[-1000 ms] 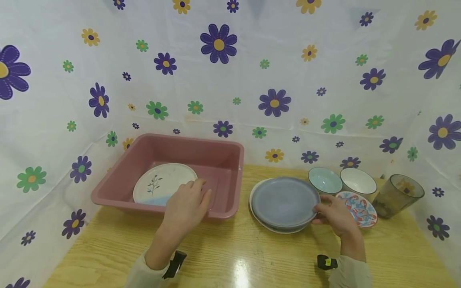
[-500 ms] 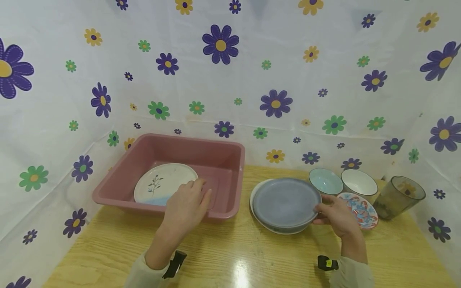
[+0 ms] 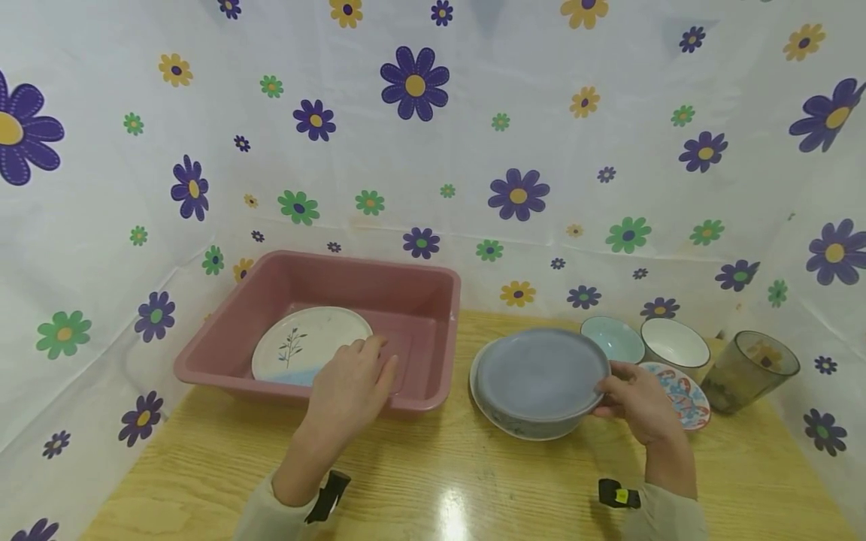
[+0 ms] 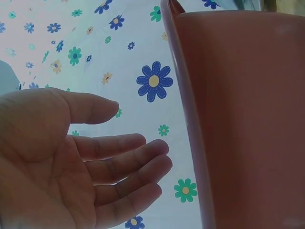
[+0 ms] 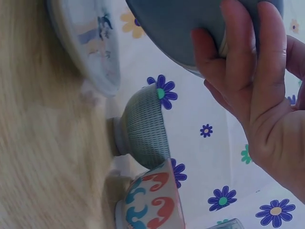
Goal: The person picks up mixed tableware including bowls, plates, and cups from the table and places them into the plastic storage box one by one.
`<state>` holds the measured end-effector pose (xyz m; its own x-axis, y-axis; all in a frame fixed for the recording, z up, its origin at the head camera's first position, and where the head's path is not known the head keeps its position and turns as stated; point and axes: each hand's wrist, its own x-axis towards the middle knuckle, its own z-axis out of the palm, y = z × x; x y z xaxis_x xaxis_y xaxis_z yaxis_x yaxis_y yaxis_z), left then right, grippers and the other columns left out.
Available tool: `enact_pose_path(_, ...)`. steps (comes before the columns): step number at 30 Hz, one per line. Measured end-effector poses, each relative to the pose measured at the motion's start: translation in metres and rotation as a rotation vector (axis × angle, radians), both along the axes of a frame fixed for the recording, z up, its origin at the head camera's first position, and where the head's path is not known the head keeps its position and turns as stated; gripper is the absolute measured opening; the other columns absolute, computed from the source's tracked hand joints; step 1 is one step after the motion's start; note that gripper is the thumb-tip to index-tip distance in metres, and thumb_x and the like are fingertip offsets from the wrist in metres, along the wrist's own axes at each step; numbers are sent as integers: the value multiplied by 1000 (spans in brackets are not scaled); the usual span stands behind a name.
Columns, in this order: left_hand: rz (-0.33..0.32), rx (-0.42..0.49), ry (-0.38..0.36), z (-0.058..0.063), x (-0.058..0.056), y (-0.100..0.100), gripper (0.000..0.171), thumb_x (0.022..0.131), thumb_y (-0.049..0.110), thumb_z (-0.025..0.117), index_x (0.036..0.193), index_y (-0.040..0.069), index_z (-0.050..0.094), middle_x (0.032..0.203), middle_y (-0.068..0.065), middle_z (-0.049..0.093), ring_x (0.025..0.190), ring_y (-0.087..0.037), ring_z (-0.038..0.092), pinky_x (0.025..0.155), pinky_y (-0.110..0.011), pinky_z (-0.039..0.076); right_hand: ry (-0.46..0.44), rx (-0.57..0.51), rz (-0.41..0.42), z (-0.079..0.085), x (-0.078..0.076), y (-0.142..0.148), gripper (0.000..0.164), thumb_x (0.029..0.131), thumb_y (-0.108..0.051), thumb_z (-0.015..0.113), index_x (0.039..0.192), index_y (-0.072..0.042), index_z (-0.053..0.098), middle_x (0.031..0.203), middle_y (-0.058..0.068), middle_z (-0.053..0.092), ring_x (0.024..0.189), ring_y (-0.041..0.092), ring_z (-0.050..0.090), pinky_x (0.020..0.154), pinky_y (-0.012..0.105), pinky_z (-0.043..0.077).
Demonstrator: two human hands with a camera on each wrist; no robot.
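Observation:
My right hand [image 3: 639,402] pinches the right edge of a grey-blue plate [image 3: 541,376], thumb on top and fingers underneath. The right wrist view shows this plate raised above a white plate with a painted pattern [image 5: 95,40], with a gap between them. In the head view the white plate's rim peeks out below and left of the grey-blue one. My left hand [image 3: 352,387] hovers at the near side of a pink basin [image 3: 422,338], holding nothing, fingers relaxed in the left wrist view [image 4: 119,162]. Inside the basin lies a white plate with a leaf sprig [image 3: 318,334].
Right of the plates stand a light-blue bowl [image 3: 612,338], a white bowl [image 3: 676,342], a red-and-blue patterned bowl [image 3: 690,398] and a smoky glass [image 3: 751,372]. The bowls sit close to my right hand. Behind the wooden table [image 3: 419,481] hangs a flowered curtain [image 3: 460,143].
My right hand has lifted the grey-blue plate and shifted it slightly right, showing more of the patterned plate below. The left hand has stayed put.

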<state>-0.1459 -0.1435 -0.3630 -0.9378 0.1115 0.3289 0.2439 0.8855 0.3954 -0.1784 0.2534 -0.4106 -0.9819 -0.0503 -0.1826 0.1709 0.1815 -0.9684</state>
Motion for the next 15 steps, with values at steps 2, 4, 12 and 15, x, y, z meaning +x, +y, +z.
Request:
enact_pose_path(2,0,1,-5,0,0,0,36,97,25,61,121,-2,63,106,-18,68,92,-35,66,71,-48,57,20,-14,0,3,1,0,63,96,-2,48,147,20,19,96,9,69,73,13,71,66,26,60)
enact_pose_path(4,1,1,-12,0,0,0,36,97,25,61,121,-1,63,106,-18,68,92,-34,66,71,-47,58,35,-40,-8,5,2,1,61,96,-2,47,146,21,21,94,7,69,74,12,71,65,25,59)
enact_pose_path(12,-4,-5,-19,2,0,1,35,97,25,60,121,-1,63,106,-18,68,92,-35,65,71,-47,57,54,-233,11,12,7,6,58,97,3,41,146,22,16,92,1,69,72,14,72,63,21,58)
enact_pose_path(15,-9,-4,-18,2,0,2,34,97,23,60,120,-1,63,105,-19,68,92,-35,65,70,-47,57,57,-283,12,13,9,7,58,98,3,41,146,22,15,89,1,71,71,13,72,62,20,58)
